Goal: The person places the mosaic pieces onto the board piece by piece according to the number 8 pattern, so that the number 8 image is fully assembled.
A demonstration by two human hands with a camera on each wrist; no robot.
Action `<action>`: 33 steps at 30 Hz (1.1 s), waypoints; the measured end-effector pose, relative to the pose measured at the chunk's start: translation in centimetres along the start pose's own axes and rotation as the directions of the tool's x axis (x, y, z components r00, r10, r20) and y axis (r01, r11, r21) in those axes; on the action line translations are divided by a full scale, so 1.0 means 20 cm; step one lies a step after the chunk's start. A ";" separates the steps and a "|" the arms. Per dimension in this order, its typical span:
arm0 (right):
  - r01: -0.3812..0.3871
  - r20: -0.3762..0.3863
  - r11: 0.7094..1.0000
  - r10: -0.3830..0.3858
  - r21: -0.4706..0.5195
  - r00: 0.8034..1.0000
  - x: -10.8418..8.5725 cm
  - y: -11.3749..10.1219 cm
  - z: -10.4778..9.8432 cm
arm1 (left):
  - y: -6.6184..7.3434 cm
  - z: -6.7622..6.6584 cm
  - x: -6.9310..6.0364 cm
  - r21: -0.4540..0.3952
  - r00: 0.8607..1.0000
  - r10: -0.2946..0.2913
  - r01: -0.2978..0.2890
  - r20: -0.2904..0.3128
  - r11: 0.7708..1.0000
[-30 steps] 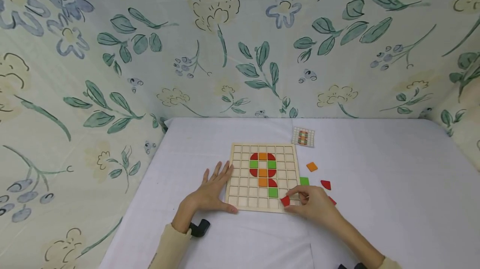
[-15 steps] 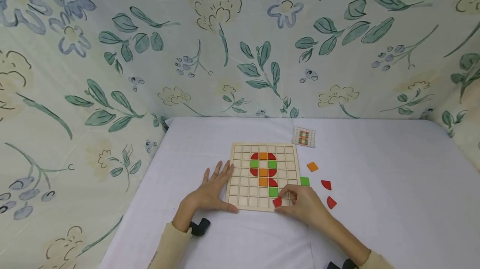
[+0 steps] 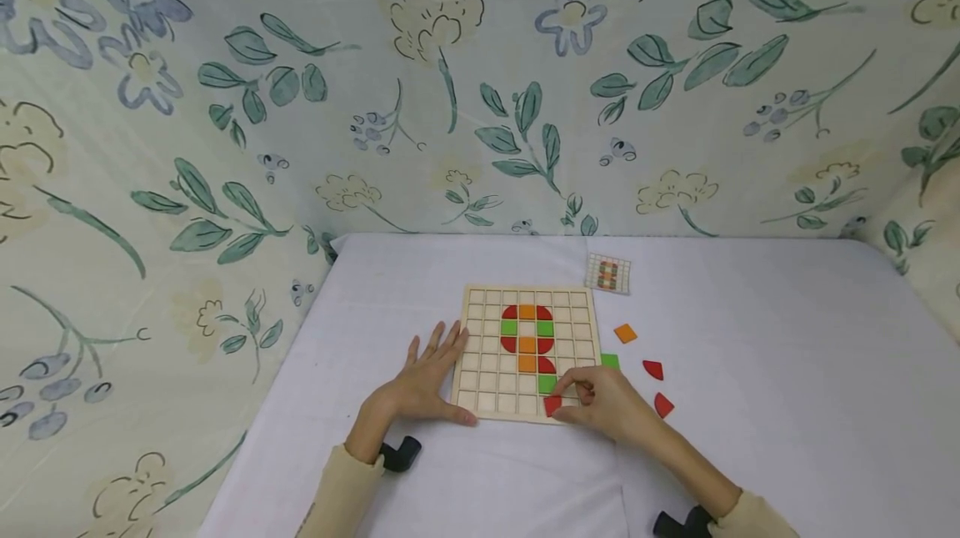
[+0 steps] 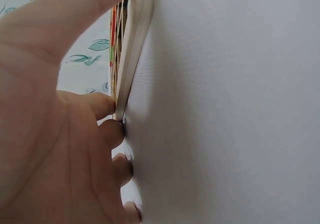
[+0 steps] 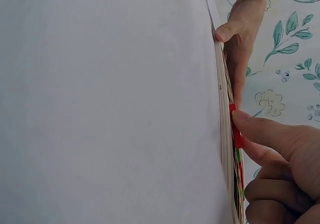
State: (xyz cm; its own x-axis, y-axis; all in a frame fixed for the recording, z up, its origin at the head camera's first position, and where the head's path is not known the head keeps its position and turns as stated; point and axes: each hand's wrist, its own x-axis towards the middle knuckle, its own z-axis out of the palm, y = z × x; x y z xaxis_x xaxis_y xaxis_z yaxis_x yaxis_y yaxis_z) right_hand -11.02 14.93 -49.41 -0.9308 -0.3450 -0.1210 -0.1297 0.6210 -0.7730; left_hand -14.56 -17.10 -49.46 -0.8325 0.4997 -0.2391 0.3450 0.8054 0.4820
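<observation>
A wooden grid board [image 3: 487, 382] lies on the white cloth, with red, orange and green tiles set in its middle cells. My right hand [image 3: 617, 406] pinches a red tile [image 3: 552, 405] between thumb and index finger, over the front row, just below a green square [image 3: 547, 384]. In the right wrist view the red tile [image 5: 235, 126] stands tilted at the board's front edge. Spread along the board's left side, my left hand [image 3: 423, 388] touches it with its fingers, the thumb at the front left corner. Its palm [image 4: 45, 134] fills the left wrist view's left side.
Right of the board lie an orange square [image 3: 625, 333], a green square [image 3: 610, 362] partly behind my right hand, and two red quarter-round tiles [image 3: 653, 369]. A small pattern card [image 3: 608, 274] lies behind the board's far right corner. A flowered curtain [image 3: 480, 104] hangs behind the table.
My right hand has moved left with the red tile, from the board's front right to below the green square. A red quarter-round tile behind the hand has come into full view. My left hand stays put.
</observation>
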 end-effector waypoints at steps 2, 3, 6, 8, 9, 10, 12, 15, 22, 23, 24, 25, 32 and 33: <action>0.006 -0.006 1.000 -0.006 -0.011 1.000 0.00 0.00 0.01 | 0.00 0.00 0.00 0.001 1.000 -0.001 0.001 0.002 1.000; 0.008 -0.010 1.000 -0.008 -0.016 1.000 0.01 0.00 0.01 | 0.00 0.00 0.00 0.002 1.000 -0.001 0.001 0.002 1.000; 0.010 -0.019 1.000 -0.011 -0.022 1.000 0.01 -0.01 0.02 | 0.00 0.00 0.00 -0.003 1.000 0.001 -0.001 0.003 1.000; 0.011 -0.023 1.000 -0.011 -0.020 1.000 0.02 -0.01 0.03 | 0.00 0.00 0.00 -0.006 1.000 0.002 -0.002 0.003 1.000; 0.014 -0.024 1.000 -0.014 -0.019 1.000 0.02 -0.02 0.03 | 0.00 0.00 0.00 -0.007 1.000 0.003 -0.003 0.002 1.000; 0.019 -0.023 1.000 -0.019 -0.017 1.000 0.02 -0.02 0.03 | 0.00 0.00 0.00 -0.006 1.000 0.003 -0.003 0.001 1.000; 0.030 -0.023 0.999 -0.030 -0.013 0.999 0.02 -0.02 0.03 | 0.00 0.00 0.00 -0.004 1.000 0.001 -0.001 -0.001 1.000; 0.042 -0.014 0.999 -0.042 -0.001 0.999 0.02 -0.01 0.03 | 0.00 0.01 0.00 0.001 1.000 -0.001 0.001 -0.004 1.000; -0.016 -0.071 1.000 0.018 0.022 0.997 -0.02 0.03 -0.05 | -0.01 0.01 0.01 -0.004 1.000 0.005 -0.005 -0.005 1.000; -0.025 -0.083 0.999 0.027 0.020 0.996 -0.03 0.05 -0.08 | -0.01 0.01 0.01 -0.006 1.000 0.005 -0.005 -0.005 1.000; -0.028 -0.097 1.000 0.029 0.010 0.995 -0.04 0.06 -0.10 | -0.01 0.01 0.00 -0.005 1.000 0.004 -0.004 -0.004 1.000; -0.030 -0.110 1.000 0.030 -0.001 0.993 -0.05 0.08 -0.13 | -0.01 0.01 0.00 -0.005 1.000 0.004 -0.004 -0.004 1.000; -0.065 -0.220 0.994 0.044 -0.089 0.975 -0.12 0.20 -0.27 | -0.01 0.01 0.01 -0.003 1.000 -0.001 0.001 -0.003 1.000; -0.069 -0.235 0.992 0.043 -0.102 0.971 -0.13 0.22 -0.29 | 0.00 0.01 0.01 -0.002 1.000 -0.002 0.002 -0.001 1.000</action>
State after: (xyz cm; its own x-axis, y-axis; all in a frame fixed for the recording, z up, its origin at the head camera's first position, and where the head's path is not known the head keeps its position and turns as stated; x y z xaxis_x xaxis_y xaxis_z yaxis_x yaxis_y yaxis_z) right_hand -11.14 22.63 -48.85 -0.9898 -0.1427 -0.0040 -0.0998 0.7119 -0.6951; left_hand -14.63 -17.05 -49.70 -0.8338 0.4976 -0.2389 0.3423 0.8056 0.4835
